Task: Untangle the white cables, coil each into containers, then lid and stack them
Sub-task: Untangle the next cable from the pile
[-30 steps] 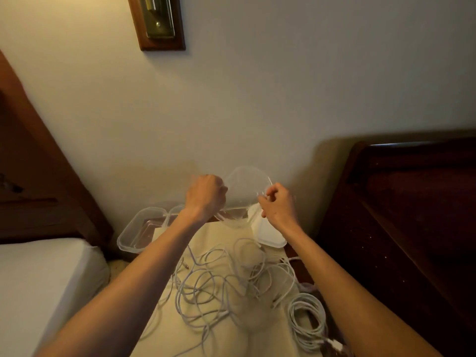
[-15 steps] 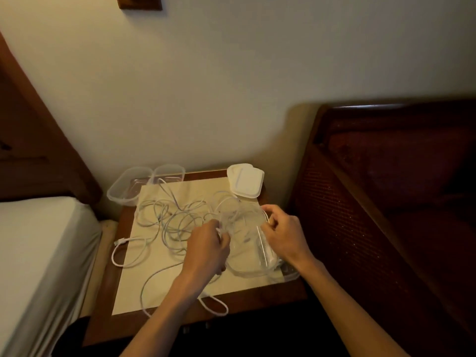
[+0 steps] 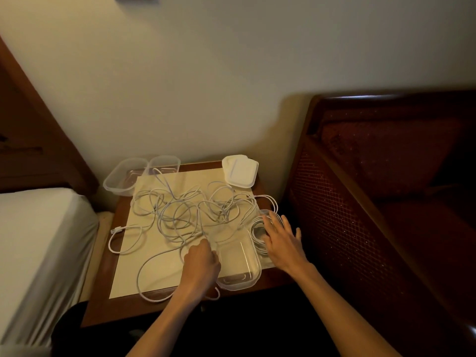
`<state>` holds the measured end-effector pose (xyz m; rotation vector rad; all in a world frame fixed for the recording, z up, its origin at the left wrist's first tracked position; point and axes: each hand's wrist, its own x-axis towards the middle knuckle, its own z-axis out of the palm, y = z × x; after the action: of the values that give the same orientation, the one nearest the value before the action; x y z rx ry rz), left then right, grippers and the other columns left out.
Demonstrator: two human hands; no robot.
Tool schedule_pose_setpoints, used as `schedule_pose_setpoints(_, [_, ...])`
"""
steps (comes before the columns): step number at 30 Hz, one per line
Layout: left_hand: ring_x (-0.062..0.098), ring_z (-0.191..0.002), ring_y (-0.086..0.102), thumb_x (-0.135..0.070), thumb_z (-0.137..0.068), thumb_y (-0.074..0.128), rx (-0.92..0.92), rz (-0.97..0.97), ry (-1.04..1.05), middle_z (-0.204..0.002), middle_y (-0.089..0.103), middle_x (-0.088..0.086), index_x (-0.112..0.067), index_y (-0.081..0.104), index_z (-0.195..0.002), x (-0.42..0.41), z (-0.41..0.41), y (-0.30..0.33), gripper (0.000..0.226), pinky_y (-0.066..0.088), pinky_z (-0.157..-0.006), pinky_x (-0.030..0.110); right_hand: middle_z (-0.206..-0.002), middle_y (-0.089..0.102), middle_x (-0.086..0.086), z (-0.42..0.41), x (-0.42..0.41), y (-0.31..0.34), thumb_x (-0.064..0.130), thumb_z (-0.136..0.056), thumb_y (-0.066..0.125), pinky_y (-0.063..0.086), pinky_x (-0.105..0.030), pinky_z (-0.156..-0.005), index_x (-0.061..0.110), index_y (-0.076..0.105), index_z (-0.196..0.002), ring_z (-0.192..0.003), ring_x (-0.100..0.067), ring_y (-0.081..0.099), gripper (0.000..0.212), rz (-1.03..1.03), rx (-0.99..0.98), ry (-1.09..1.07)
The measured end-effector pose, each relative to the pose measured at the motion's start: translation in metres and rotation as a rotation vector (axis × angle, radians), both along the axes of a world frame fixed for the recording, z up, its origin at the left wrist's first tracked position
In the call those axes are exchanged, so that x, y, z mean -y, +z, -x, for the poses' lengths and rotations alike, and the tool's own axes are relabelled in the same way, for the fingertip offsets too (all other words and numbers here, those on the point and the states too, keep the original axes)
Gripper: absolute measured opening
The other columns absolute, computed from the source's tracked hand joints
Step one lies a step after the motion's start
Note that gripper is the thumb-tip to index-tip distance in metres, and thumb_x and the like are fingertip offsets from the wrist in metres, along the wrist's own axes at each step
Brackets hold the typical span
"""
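Ideally, the left hand (image 3: 202, 261), fingers curled at the near container (image 3: 238, 264), steadies it while the right hand (image 3: 282, 242), fingers spread, gathers the coiled cable (image 3: 258, 234) in.

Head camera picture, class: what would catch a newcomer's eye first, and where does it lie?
A sprawling tangle of thin white cables covers the cream mat on the small wooden table. At its near right, the left hand touches an empty clear plastic container, while the open right hand reaches over a coiled white cable beside it.
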<state>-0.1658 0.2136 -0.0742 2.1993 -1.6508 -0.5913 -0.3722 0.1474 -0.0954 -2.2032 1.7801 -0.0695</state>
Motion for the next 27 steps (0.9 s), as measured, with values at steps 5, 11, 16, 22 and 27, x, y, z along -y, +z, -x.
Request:
schedule_pose_setpoints(5, [0.039, -0.098, 0.056, -0.01, -0.091, 0.046, -0.005, -0.037, 0.018, -0.106, 0.061, 0.02, -0.002, 0.053, -0.106, 0.003, 0.002, -0.004, 0.018, 0.041, -0.072, 0.039, -0.164, -0.008, 0.005, 0.009, -0.002, -0.007, 0.035, -0.105, 0.024, 0.016, -0.051, -0.12, 0.022, 0.004, -0.156, -0.15, -0.022, -0.005, 0.056, -0.054, -0.01, 0.012])
schedule_pose_setpoints(11, [0.038, -0.101, 0.057, -0.007, -0.091, 0.044, 0.026, -0.074, 0.036, -0.109, 0.06, 0.019, -0.003, 0.052, -0.101, 0.009, 0.005, -0.003, 0.013, 0.036, -0.066, 0.035, -0.164, -0.009, 0.006, 0.02, -0.003, -0.012, 0.038, -0.105, 0.026, 0.015, -0.049, -0.12, 0.023, 0.003, -0.156, -0.15, -0.02, -0.007, 0.058, -0.059, -0.029, 0.032])
schedule_pose_setpoints(16, [0.035, -0.101, 0.057, -0.021, -0.095, 0.049, 0.081, -0.058, 0.009, -0.106, 0.062, 0.017, -0.003, 0.057, -0.095, 0.01, 0.003, 0.0, 0.02, 0.039, -0.07, 0.036, -0.163, -0.012, 0.009, 0.02, -0.005, -0.012, 0.038, -0.105, 0.025, 0.006, -0.058, -0.118, 0.031, -0.001, -0.155, -0.15, -0.02, -0.01, 0.057, -0.047, 0.009, 0.023])
schedule_pose_setpoints(22, [0.027, -0.096, 0.061, -0.039, -0.093, 0.058, 0.085, 0.298, 0.02, -0.097, 0.068, 0.004, -0.013, 0.065, -0.105, 0.007, -0.018, 0.024, 0.029, 0.048, -0.069, 0.036, -0.157, 0.031, 0.003, -0.004, -0.013, 0.005, 0.031, -0.098, 0.038, 0.026, -0.052, -0.116, 0.023, 0.04, -0.147, -0.145, -0.023, 0.023, 0.05, 0.299, 0.301, -0.001])
schedule_pose_setpoints(27, [0.026, -0.112, 0.055, -0.033, -0.093, 0.056, 0.23, 0.094, 0.051, -0.118, 0.062, 0.004, -0.018, 0.062, -0.12, 0.0, -0.069, 0.029, 0.032, 0.048, -0.079, 0.037, -0.091, 0.059, 0.007, -0.058, -0.046, 0.036, 0.031, -0.073, 0.061, 0.046, -0.041, -0.083, 0.023, 0.072, -0.089, -0.092, -0.014, 0.052, 0.02, 0.413, 0.417, 0.434])
